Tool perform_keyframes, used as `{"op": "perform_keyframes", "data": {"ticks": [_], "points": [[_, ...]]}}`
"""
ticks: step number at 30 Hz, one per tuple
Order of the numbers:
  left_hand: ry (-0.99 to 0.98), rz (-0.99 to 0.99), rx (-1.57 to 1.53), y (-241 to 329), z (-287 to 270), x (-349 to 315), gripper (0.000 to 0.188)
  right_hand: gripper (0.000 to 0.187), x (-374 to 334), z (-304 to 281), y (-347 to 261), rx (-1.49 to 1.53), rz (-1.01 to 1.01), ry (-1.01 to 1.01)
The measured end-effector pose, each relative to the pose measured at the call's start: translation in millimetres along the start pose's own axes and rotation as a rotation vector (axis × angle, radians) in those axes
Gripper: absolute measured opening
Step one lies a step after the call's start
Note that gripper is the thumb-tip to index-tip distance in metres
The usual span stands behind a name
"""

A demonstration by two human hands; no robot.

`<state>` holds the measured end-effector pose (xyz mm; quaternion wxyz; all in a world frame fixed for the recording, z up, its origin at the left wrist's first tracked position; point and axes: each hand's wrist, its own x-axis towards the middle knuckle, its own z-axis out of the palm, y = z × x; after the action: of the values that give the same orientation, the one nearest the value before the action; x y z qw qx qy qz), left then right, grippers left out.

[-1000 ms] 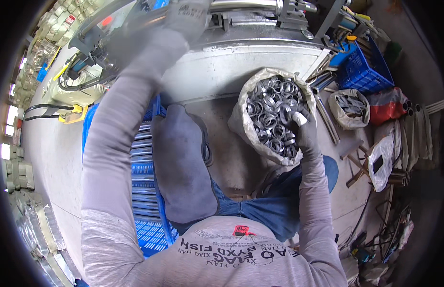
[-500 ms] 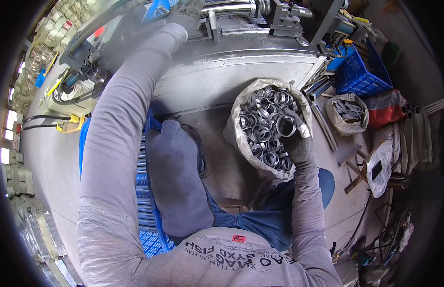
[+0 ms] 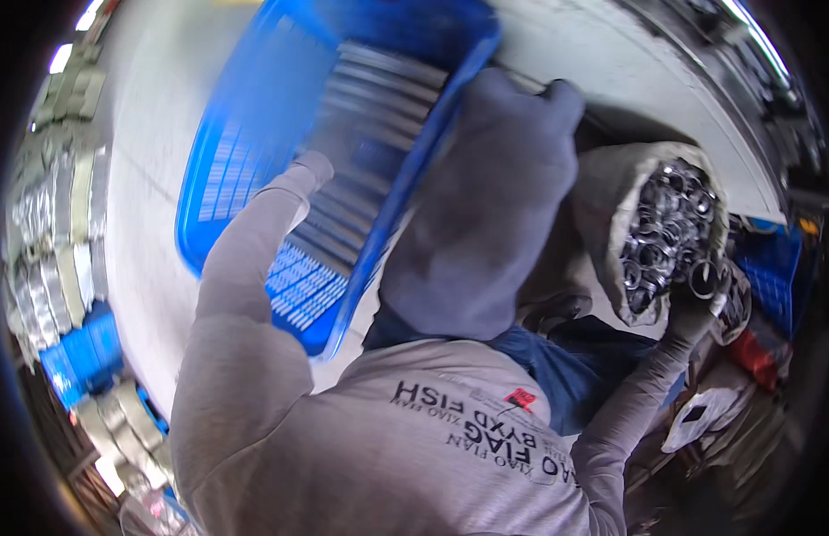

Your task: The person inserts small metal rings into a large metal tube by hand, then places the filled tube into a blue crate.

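Observation:
My left hand [image 3: 339, 134], in a grey glove, reaches down into a blue plastic basket [image 3: 189, 210]. Several shiny metal tubes [image 3: 379, 85] lie side by side in it, and the hand is over or among them. Motion smears the fingers, so their grip cannot be made out. At the right, my gloved right hand [image 3: 696, 313] pinches a metal ring [image 3: 703, 279]. It is at the near rim of a whitish sack [image 3: 602, 183] filled with similar metal rings [image 3: 666, 223].
A grey cloth [image 3: 486, 214] covers my leg between basket and sack. Behind the sack runs a white machine base [image 3: 629, 71]. Farther right stands a blue crate [image 3: 767, 268] beside a red bag [image 3: 758, 357]. Stacked bundles [image 3: 53, 214] and a blue bin [image 3: 84, 357] line the left.
The view has swung left. My left hand has come away from the machine at the top and down into the blue basket. My right hand still holds a ring by the sack.

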<state>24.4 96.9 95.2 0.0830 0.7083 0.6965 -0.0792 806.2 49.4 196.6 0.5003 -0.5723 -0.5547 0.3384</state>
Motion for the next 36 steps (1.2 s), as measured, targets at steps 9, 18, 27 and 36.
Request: {"op": "perform_keyframes", "data": {"ticks": [9, 18, 27, 36], "points": [[-0.331, -0.006, 0.127, -15, 173, -77, 0.049, 0.088, -17, 55, -35, -0.586, -0.043, -0.077], [-0.394, 0.272, 0.331, 33, 167, -4, 0.045, 0.054, 1, 112, -112, 0.322, 0.356, -0.073], [0.444, 0.211, -0.788, 70, -141, 57, 0.050, 0.049, 1, 165, -137, 0.810, 0.580, 0.012], [0.391, 0.806, 0.019, 338, -288, -57, 0.052, 0.050, -5, 198, -175, 0.867, 0.439, 0.189]]}}
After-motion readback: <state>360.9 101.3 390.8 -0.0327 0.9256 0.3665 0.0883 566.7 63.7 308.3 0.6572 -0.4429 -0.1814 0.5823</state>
